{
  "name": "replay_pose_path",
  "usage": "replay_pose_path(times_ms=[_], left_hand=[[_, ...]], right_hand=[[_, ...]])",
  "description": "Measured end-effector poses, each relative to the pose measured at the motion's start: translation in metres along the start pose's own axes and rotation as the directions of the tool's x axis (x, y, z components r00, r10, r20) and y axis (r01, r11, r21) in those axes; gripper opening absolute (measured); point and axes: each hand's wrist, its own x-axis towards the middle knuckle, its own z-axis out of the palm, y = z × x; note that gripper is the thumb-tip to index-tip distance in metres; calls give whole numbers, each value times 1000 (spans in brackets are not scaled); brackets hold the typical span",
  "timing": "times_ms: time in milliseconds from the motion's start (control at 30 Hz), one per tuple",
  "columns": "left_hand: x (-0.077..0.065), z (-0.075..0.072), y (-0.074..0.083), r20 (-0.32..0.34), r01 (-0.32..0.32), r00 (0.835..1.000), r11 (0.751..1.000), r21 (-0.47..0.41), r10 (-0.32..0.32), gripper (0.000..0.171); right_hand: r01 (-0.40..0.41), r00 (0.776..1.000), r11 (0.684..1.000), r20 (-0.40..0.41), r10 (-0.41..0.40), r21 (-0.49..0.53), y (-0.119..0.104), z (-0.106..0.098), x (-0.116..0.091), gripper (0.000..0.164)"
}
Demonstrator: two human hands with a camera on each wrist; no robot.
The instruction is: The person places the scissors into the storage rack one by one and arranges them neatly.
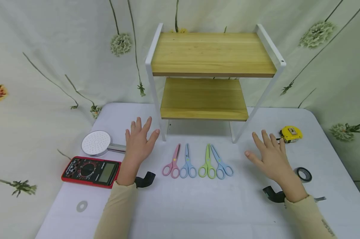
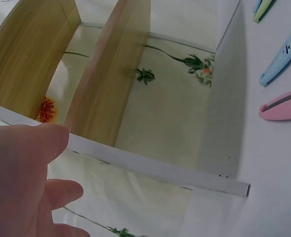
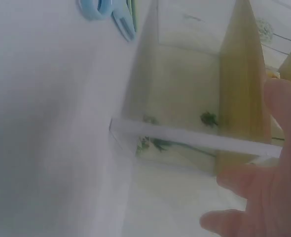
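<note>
My left hand (image 1: 138, 144) is held out with fingers spread, left of the two-tier wooden shelf (image 1: 213, 54) with its white frame. Opposite it, my right hand (image 1: 271, 157) is also spread, to the right of the shelf's front leg. Neither hand holds anything. Between the hands, in front of the shelf, lie pink scissors (image 1: 174, 161), blue scissors (image 1: 187, 161), green scissors (image 1: 208, 161) and a second blue pair (image 1: 221, 163), tips pointing towards the shelf. The left wrist view shows the shelf's side frame (image 2: 150, 165) beyond my fingers.
Left: a shower head (image 1: 95, 143), its handle partly behind my hand, a red-edged multimeter (image 1: 90, 171), a grey washer (image 1: 81, 206) and a black elbow piece (image 1: 145, 180). Right: a yellow tape measure (image 1: 291, 133), a black tape roll (image 1: 303, 174) and another black elbow piece (image 1: 273, 195).
</note>
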Motion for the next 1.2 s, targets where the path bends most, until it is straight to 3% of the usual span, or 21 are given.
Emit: replay_pose_path(times_ms=[333,533,700,867,1033,1200], left_hand=[[11,9,9,-60,-25,998,988,-153,16,64],[18,17,13,-135,-113,988,944,-310,74,61],[23,22,17,-158,-138,985,870,-473,71,56],[30,27,20,-162,-116,987,765,-633,16,48],[33,31,25,-211,-109,975,681,-725,-69,35],[32,34,26,-184,-64,973,596,-800,-142,29]], right_hand=[[99,995,994,27,-100,41,-21,23,2,74],[193,980,977,25,-196,87,-36,44,1,64],[263,964,949,-18,-264,173,-47,59,-1,44],[250,968,947,-15,-252,204,-52,71,-4,26],[236,971,944,-14,-240,231,-55,76,-7,18],[279,960,930,-63,-272,239,-57,79,-10,16]])
